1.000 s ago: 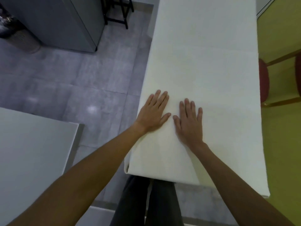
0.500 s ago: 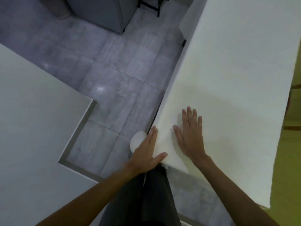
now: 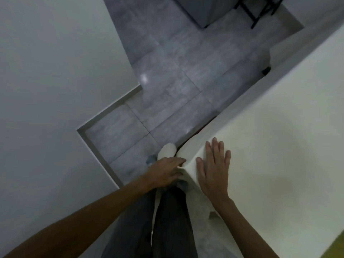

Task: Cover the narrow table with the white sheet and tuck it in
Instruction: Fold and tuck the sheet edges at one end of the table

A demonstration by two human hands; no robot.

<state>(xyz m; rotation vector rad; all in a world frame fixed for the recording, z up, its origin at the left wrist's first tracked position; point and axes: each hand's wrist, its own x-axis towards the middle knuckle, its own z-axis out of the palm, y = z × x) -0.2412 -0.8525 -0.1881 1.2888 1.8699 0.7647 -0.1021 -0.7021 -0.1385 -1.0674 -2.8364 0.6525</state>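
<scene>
The white sheet (image 3: 275, 146) lies over the narrow table, which runs from lower middle to upper right. My right hand (image 3: 214, 168) rests flat on the sheet, fingers spread, just inside the near left corner. My left hand (image 3: 165, 172) is at that corner, below the table's top edge, its fingers curled around the hanging sheet edge. The fingertips are partly hidden by the cloth. A strip of sheet hangs down in front of my dark trousers (image 3: 158, 220).
A white wall or counter (image 3: 46, 108) fills the left side, with a grey skirting edge. Grey floor tiles (image 3: 176, 81) lie between it and the table. A grey cabinet and black chair legs (image 3: 256, 13) stand at the top. A white-socked foot (image 3: 167, 150) is near the corner.
My view has swung left and tilted. My left hand left the table top, went over the corner and took hold of the hanging sheet. My right hand stayed flat near the corner.
</scene>
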